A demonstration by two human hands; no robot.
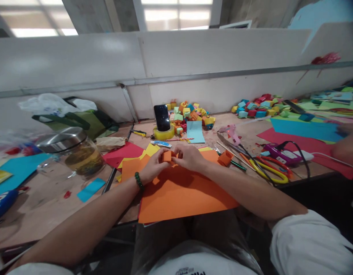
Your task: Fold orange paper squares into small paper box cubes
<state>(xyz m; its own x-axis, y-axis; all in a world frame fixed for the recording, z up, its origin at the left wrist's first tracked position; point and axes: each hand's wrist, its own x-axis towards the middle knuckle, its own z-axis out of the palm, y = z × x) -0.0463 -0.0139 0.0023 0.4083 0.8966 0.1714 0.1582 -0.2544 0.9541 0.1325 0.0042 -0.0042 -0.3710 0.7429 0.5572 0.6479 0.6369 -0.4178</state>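
Between my two hands is a small folded orange paper box, held just above a stack of orange paper sheets. My left hand grips the box from its left side, thumb and fingers closed on it. On the other side, my right hand pinches the box's right edge with bent fingers. Another orange paper box rests on the sheets to the right of my right hand. Yellow and red sheets stick out from under the orange stack.
A phone stands on a yellow tape roll before piles of coloured paper boxes. At right lie a pink glue gun, scissors and a purple power strip. A glass jar stands left. Another person's hand appears far right.
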